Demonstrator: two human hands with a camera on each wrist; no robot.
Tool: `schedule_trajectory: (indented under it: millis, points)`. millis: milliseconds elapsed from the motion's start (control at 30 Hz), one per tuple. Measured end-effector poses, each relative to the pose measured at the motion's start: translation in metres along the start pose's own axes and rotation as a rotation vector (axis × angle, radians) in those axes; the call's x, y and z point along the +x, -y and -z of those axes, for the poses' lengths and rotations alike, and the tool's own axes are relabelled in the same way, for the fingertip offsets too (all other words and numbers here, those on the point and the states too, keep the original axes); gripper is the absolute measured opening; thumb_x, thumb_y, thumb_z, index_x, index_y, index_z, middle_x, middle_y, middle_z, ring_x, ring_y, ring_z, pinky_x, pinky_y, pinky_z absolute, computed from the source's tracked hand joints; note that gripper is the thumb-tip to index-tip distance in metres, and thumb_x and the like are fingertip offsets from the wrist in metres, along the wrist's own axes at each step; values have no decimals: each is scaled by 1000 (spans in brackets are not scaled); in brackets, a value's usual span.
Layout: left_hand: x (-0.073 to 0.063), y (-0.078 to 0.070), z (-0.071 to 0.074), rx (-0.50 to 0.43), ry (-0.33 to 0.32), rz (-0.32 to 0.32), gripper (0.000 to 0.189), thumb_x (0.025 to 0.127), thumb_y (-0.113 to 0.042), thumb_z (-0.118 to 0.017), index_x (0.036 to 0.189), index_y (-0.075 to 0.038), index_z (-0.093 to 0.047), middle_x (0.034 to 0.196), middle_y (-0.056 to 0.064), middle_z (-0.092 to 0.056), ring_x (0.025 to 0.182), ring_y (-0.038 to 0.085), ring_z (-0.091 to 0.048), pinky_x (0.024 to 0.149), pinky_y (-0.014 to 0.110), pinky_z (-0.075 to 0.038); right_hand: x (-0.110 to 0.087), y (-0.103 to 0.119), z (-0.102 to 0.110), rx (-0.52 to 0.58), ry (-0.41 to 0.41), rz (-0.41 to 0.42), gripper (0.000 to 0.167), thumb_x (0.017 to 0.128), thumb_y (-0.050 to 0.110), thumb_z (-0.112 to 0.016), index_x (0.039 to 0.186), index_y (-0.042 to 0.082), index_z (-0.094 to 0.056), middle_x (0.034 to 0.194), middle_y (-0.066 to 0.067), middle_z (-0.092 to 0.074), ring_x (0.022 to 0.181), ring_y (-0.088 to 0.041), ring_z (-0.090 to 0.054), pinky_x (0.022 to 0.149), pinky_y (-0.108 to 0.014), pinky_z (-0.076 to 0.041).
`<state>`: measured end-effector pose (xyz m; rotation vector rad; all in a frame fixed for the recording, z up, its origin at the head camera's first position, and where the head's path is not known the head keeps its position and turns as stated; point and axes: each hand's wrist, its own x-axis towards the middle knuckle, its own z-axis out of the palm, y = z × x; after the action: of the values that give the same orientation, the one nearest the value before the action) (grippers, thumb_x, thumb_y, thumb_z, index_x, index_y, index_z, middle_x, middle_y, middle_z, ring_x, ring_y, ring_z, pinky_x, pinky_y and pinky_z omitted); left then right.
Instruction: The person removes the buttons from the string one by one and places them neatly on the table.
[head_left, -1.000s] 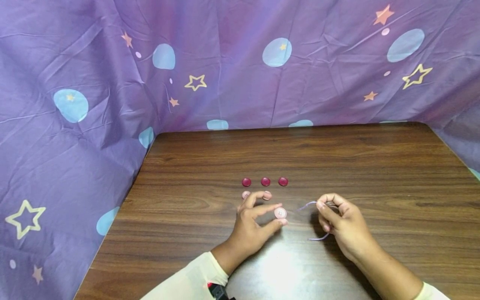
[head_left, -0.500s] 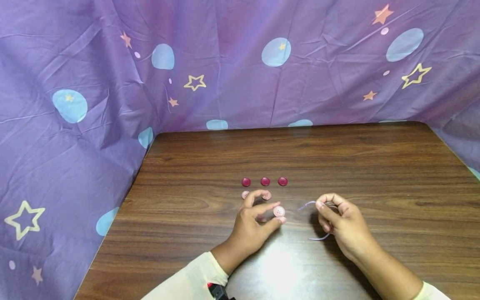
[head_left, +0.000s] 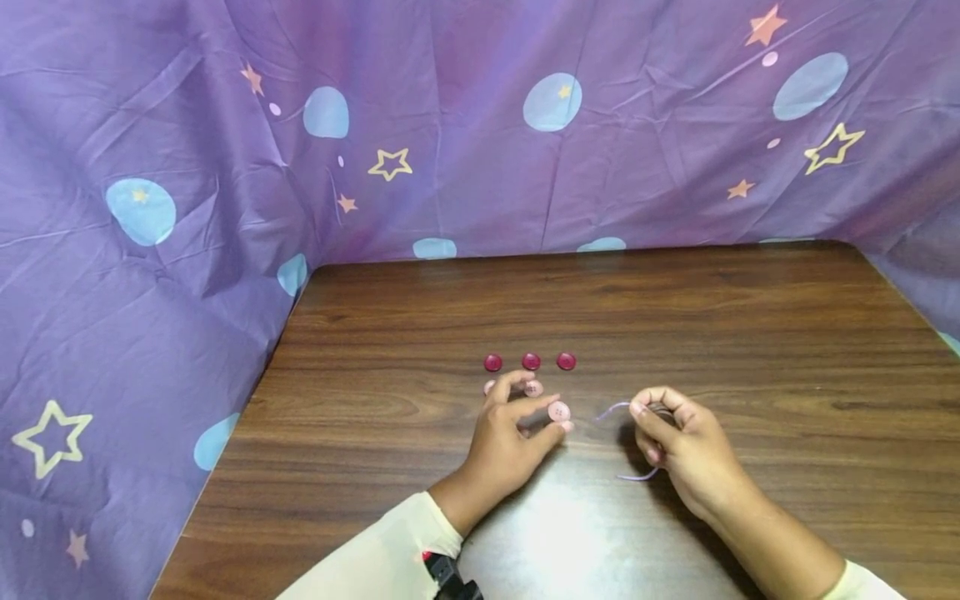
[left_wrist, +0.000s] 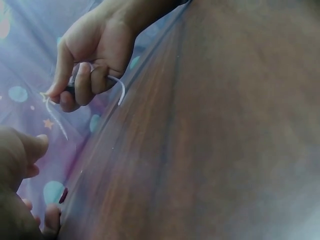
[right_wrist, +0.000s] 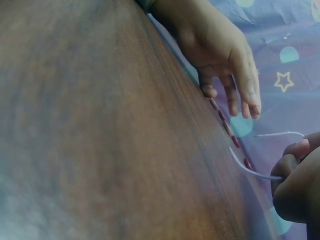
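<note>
Between thumb and index finger, my left hand [head_left: 504, 442] pinches a pale pink button [head_left: 558, 412] by its edge, its holed face turned up toward the head camera. To its right, my right hand [head_left: 688, 450] holds a thin purple string [head_left: 615, 408], one end poking out past the thumb and index fingertip toward the button. The other end [right_wrist: 255, 172] hangs out below the curled fingers in the right wrist view. A gap separates string tip and button. Just beyond the left fingers lie two more pink buttons, one [head_left: 533, 389] in plain sight and one [head_left: 490, 387] partly covered.
Behind the pink buttons, a row of three dark red buttons [head_left: 531, 362] lies on the brown wooden table [head_left: 360, 467]. A purple curtain [head_left: 480, 125] with stars and blue ovals stands along the back and left edges. Glare whitens the near part of the tabletop.
My left hand has shifted slightly away from the body with the pink button, uncovering more of one pink button behind it. My right hand and the string have stayed nearly still.
</note>
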<state>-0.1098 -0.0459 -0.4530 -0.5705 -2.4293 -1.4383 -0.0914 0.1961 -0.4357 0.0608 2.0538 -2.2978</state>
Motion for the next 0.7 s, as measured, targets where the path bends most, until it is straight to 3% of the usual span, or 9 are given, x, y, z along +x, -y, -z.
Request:
schedule_trajectory:
  millis: [133,500,700]
  points:
    - [3,0,-1,56,-7,21,37,86,-19,-93,120,-7,-84,145,23,-63,134,41,-61,112,58,-52,0,0,0,-1,8,-4,16,108,0,-61,96,10,-67,69,7,-52,57,-6,-47,52,-21,-41]
    - [7,-3,-2,148,-17,30,33,87,-24,-92,117,-11,-86,138,18,-67,130,36,-58,111,52,-51,0,1,0,-3,8,-23,14,108,2,-62,97,9,-67,69,6,-52,58,-7,-48,53,-21,-42]
    - [10,-7,-1,290,3,12,35,88,-35,-90,118,-18,-86,149,13,-64,142,38,-48,111,60,-42,0,1,0,-4,7,-18,14,108,1,-62,97,9,-67,69,7,-52,57,-6,-48,52,-21,-42]
